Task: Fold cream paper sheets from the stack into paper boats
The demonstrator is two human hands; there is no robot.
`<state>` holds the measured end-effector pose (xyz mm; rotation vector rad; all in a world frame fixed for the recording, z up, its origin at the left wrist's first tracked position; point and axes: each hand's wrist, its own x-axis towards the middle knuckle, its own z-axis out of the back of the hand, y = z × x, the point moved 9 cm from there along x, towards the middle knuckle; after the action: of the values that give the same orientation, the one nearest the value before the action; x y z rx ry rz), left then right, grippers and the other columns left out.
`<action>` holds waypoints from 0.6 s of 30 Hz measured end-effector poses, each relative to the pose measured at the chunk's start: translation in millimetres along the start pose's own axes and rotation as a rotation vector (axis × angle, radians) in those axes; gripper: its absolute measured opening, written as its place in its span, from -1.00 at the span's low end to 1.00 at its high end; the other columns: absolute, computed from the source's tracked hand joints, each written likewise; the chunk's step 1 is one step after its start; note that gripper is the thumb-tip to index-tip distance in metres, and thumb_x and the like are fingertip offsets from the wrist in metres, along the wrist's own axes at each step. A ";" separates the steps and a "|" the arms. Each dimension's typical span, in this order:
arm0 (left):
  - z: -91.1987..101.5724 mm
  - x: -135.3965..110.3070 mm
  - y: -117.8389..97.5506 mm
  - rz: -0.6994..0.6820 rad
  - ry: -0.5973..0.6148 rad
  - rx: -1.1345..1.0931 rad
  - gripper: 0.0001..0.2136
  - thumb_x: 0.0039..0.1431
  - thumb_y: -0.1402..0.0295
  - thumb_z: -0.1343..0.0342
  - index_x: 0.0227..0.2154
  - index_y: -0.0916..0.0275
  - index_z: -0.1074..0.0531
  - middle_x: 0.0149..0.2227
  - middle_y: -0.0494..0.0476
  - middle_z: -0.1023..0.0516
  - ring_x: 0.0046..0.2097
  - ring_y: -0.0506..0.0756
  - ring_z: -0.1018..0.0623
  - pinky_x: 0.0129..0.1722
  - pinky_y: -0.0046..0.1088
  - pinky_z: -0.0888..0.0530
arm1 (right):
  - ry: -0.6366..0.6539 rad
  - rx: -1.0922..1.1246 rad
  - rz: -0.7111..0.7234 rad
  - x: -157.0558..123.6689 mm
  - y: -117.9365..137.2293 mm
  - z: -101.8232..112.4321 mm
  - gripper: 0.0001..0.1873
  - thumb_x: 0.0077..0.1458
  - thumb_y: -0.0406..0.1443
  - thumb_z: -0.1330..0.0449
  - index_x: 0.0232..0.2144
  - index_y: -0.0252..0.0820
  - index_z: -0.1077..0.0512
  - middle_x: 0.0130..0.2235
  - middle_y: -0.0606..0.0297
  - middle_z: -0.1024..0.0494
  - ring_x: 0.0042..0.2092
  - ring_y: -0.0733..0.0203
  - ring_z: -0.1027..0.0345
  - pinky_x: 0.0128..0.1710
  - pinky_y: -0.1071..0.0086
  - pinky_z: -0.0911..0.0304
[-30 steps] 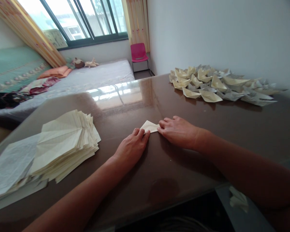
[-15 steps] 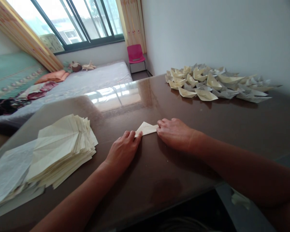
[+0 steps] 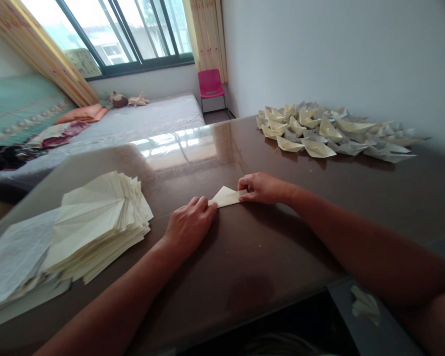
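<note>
A small folded piece of cream paper (image 3: 226,197) lies on the dark brown table (image 3: 244,247) between my two hands. My left hand (image 3: 191,225) has its fingers curled, pinching the paper's left tip. My right hand (image 3: 261,188) is closed in a pinch on the paper's right end. Both forearms stretch in from the near edge of the table.
A thick stack of cream folded sheets (image 3: 96,222) lies at the left, over grey paper (image 3: 15,257). A heap of finished paper boats (image 3: 326,131) sits at the far right by the wall. Beyond the table are a bed (image 3: 133,121), a pink chair (image 3: 211,84) and a window.
My right hand went from lying flat on the paper to pinching its right end. My left hand slid back a little and now grips the left tip. The paper looks narrower.
</note>
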<state>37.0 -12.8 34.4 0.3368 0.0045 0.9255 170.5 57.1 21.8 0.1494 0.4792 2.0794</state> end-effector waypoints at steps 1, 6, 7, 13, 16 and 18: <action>2.3 0.2 -0.2 0.003 -0.019 -0.009 -0.81 0.31 0.35 0.08 -0.17 0.16 -0.44 -0.32 0.11 -0.45 -0.21 0.15 -0.43 -0.42 -0.41 -0.36 | -0.005 0.037 0.013 1.0 2.1 -1.5 -0.82 0.04 -0.21 -0.23 -0.30 -0.19 -0.48 -0.28 0.27 -0.53 -0.31 0.25 -0.34 -0.40 0.47 -0.09; 13.8 4.1 2.1 0.030 -0.198 -0.147 -0.74 0.31 0.26 0.07 -0.03 0.15 -0.40 -0.06 0.18 -0.47 0.02 0.19 -0.39 -0.09 -0.29 -0.40 | -0.104 0.138 0.241 -3.0 30.8 -3.0 -0.93 0.05 -0.33 -0.22 -0.36 -0.21 -0.47 -0.30 0.28 -0.48 -0.36 0.31 -0.31 -0.35 0.47 -0.14; 12.5 5.1 3.3 0.032 -0.213 -0.184 -0.70 0.30 0.24 0.06 0.04 0.16 -0.35 0.03 0.20 -0.43 0.09 0.22 -0.34 0.01 -0.24 -0.37 | -0.120 0.149 0.311 -5.5 37.8 -3.1 -0.95 0.06 -0.35 -0.21 -0.36 -0.21 -0.47 -0.27 0.27 -0.48 -0.33 0.30 -0.32 -0.31 0.46 -0.17; -13.0 11.1 12.6 0.048 -0.122 -0.361 -0.49 0.25 0.09 0.02 0.19 0.20 -0.19 0.11 0.25 -0.36 0.17 0.27 -0.27 0.10 -0.11 -0.31 | -0.189 0.201 0.536 -14.5 52.8 1.8 -0.94 0.02 -0.42 -0.24 -0.41 -0.18 -0.48 -0.07 0.21 -0.45 -0.04 0.16 -0.32 -0.02 0.33 -0.19; -16.4 12.8 17.2 0.077 -0.114 -0.389 -0.48 0.19 0.06 -0.04 0.15 0.19 -0.24 0.02 0.25 -0.38 0.10 0.27 -0.33 0.06 -0.11 -0.34 | -0.165 0.253 0.477 -10.0 46.5 1.4 -0.93 -0.02 -0.41 -0.27 -0.41 -0.20 -0.47 -0.06 0.20 -0.45 -0.11 0.20 -0.35 -0.11 0.35 -0.24; -14.9 13.2 17.6 0.082 -0.124 -0.396 -0.47 0.17 0.06 -0.07 0.15 0.18 -0.24 -0.01 0.24 -0.37 0.07 0.26 -0.34 0.04 -0.13 -0.36 | -0.132 0.257 0.451 -8.2 45.0 -0.2 -0.92 -0.03 -0.40 -0.29 -0.41 -0.21 -0.46 -0.12 0.21 -0.47 -0.15 0.21 -0.35 -0.15 0.36 -0.25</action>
<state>29.1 11.5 27.1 0.0258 -0.3047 0.9619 139.0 29.4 40.0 0.5889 0.6784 2.4155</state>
